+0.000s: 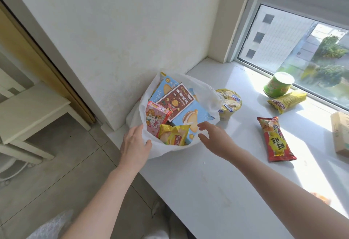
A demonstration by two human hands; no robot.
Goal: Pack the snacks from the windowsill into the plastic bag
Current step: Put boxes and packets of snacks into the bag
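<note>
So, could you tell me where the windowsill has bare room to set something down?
Bare: the near windowsill between the plastic bag and the front edge, and the strip between the yellow cup and the red packet. Crowded: by the window, where the green can, yellow packet and beige box sit.

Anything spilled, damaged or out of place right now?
Nothing spilled or torn. The bag sits at the corner of the sill, boxes poking above its rim, left hand holding its edge. The green tub by the window looks tilted, perhaps only lens distortion.
</note>
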